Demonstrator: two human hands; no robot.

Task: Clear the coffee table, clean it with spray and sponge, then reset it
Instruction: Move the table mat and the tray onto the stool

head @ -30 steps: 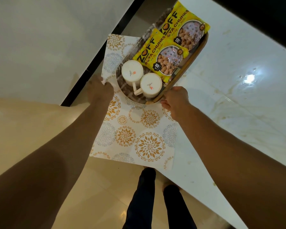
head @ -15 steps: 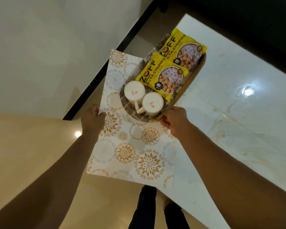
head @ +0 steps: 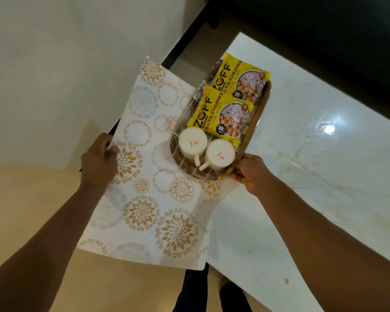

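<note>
A floral-patterned white mat [head: 149,199] hangs off the left end of the white marble coffee table [head: 324,176]. My left hand [head: 99,158] grips the mat's left edge. On the mat's far part rests an oval wooden tray [head: 258,122], and my right hand [head: 250,174] is shut on its near rim. The tray carries two upturned white mugs [head: 193,143] [head: 220,155] and two yellow soya chunk packets [head: 223,119] [head: 241,79]. The tray's left side is hidden by the lifted mat.
A black strip [head: 182,48] runs along the pale wall at the left. Beige floor [head: 32,199] lies below the mat, and my dark-trousered legs [head: 189,291] stand at the table's near end. Beyond the table it is dark.
My left hand slid outward along the mat's left edge, away from the tray. More of the mat shows at the far left. The tray sits lower in view.
</note>
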